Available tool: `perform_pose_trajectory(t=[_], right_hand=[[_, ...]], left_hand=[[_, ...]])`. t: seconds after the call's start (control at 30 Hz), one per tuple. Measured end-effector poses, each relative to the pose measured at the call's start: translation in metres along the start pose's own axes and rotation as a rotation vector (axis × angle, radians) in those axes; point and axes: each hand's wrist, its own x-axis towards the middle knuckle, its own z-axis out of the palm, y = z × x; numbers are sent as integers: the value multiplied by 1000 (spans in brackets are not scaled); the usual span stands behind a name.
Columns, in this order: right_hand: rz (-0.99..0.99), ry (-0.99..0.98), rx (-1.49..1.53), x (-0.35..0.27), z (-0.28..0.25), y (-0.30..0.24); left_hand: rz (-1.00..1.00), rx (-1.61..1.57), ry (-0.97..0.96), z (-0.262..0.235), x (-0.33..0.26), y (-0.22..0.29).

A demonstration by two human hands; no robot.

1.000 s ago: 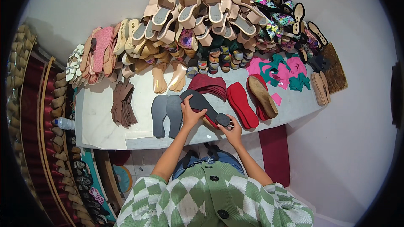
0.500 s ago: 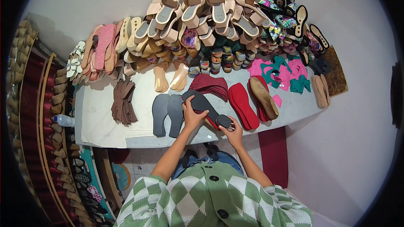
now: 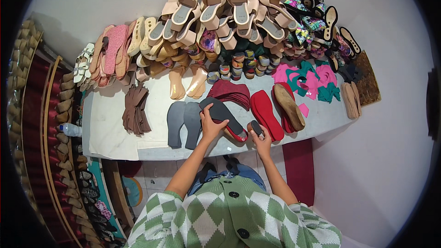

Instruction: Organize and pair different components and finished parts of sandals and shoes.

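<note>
My left hand [image 3: 211,127] is closed around a shoe sole [image 3: 225,114], dark grey on top with red edging at its heel end, tilted above the table. Between the fingers of my right hand [image 3: 262,143] is a small shoe heel [image 3: 255,127], dark on its end face and brown at its side, apart from the sole's heel end. Two flat grey soles [image 3: 175,124] lie left of my left hand. Red insoles [image 3: 266,115] rest just beyond my right hand, beside a wooden shoe last [image 3: 288,103] on a red sole. Maroon cut pieces [image 3: 228,93] are stacked behind the held sole.
Finished beige heeled sandals [image 3: 211,7] are piled along the wall above wrapped heels [image 3: 236,64]. Brown strips [image 3: 136,110] lie on the table [image 3: 105,133] at left, pink and green scraps [image 3: 307,77] at right. Shelves of lasts [image 3: 64,105] stand at far left.
My right hand has drawn the heel away from the sole's end, slightly to the right, and turned it. The sole's red heel end now shows. My left hand keeps its hold.
</note>
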Motion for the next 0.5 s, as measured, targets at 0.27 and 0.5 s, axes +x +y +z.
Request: perform_pose_trajectory(t=[0.27,0.5], right_hand=[[-120,-144,-246,-6,8,-20],[-101,-133,-363,-12,12,-16]], left_hand=[[-1,18,-7,-1,1,-1],[8,11,2,-1,-1,-2]])
